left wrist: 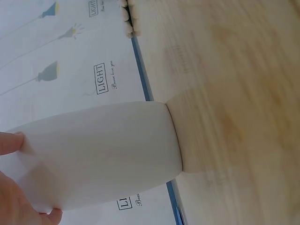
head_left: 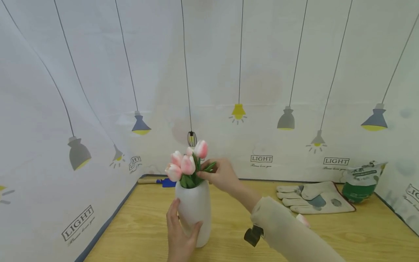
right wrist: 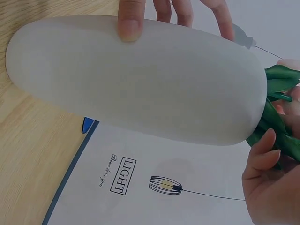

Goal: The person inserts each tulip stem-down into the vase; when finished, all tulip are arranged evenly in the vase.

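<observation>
A tall white vase [head_left: 195, 213] stands upright on the wooden table, with several pink-and-white tulips [head_left: 187, 165] and green leaves rising from its mouth. Wrapped around the vase's lower side, my left hand [head_left: 182, 229] grips it with thumb and fingers apart. My right hand [head_left: 222, 174] is at the vase's mouth, pinching a tulip [head_left: 201, 149] by its stem among the leaves. In the right wrist view, the right fingers curl at the green leaves [right wrist: 276, 124] beside the rim; the stem's lower end is hidden inside the vase.
At the back right lie white work gloves [head_left: 314, 198] beside a green-and-white bag [head_left: 361, 183]. Another pink tulip [head_left: 303, 220] lies partly hidden behind the right sleeve. Behind the vase is a blue object [head_left: 168, 183]. Printed cloth walls enclose the wooden table [head_left: 131, 225].
</observation>
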The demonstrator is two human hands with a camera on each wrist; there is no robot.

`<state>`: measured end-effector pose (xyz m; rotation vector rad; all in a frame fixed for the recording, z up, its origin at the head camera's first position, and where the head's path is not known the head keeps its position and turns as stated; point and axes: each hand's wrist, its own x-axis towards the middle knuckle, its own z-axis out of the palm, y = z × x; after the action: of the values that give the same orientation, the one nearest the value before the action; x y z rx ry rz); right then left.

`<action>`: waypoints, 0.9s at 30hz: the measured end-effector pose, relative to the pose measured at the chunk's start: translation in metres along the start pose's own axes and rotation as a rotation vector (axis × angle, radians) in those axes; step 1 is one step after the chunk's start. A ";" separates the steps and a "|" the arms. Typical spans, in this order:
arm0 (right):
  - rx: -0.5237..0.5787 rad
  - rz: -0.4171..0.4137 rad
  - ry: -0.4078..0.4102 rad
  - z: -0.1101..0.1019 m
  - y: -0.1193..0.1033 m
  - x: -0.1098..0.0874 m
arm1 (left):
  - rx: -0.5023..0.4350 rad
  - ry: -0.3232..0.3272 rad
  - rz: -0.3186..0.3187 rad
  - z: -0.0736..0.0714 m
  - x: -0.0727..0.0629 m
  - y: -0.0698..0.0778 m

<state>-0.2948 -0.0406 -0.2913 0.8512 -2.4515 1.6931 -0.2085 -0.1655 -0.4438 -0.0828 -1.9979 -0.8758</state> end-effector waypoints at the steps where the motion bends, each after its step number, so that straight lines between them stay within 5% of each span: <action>1: 0.002 0.014 -0.007 0.001 0.001 -0.001 | -0.001 0.001 0.002 0.000 0.000 0.000; 7: 0.068 0.015 0.046 0.003 -0.001 0.000 | 0.003 0.001 -0.001 0.000 0.000 -0.001; 18: 0.009 -0.186 0.128 0.010 0.011 -0.007 | 0.001 0.027 0.004 0.002 -0.001 -0.001; 27: -0.101 -0.009 0.140 0.016 0.012 -0.012 | 0.014 0.077 0.074 0.003 0.002 -0.002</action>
<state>-0.2859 -0.0468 -0.3119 0.7053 -2.4128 1.5538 -0.2126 -0.1661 -0.4440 -0.1126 -1.9174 -0.8065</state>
